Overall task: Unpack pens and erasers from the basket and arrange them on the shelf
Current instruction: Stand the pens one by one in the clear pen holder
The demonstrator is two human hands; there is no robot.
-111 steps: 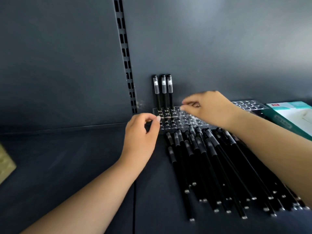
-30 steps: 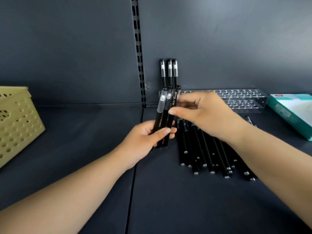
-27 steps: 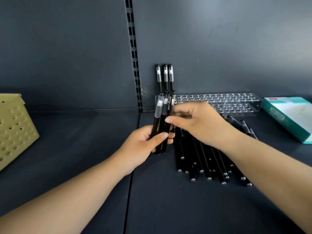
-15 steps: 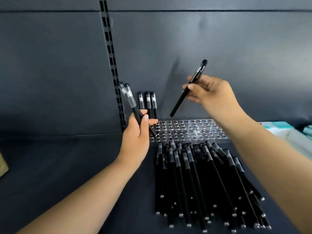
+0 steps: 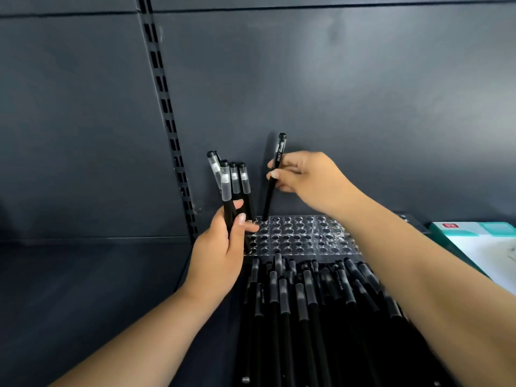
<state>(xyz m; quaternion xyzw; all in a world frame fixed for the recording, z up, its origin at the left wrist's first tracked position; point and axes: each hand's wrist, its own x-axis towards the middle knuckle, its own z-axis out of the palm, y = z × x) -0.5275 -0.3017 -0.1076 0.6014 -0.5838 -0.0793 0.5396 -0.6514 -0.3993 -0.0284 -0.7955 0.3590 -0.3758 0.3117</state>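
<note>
Right hand (image 5: 304, 177) pinching one pen (image 5: 273, 180), tip down at the rack's (image 5: 301, 238) back-left hole. Left hand (image 5: 223, 247) gripping two pens (image 5: 225, 196) upright, just left of rack.

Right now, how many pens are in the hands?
3. Two pens in the left hand, caps up. One pen in the right hand, lower end at a hole in the clear rack. Another may hide behind the left hand's fingers.
</note>
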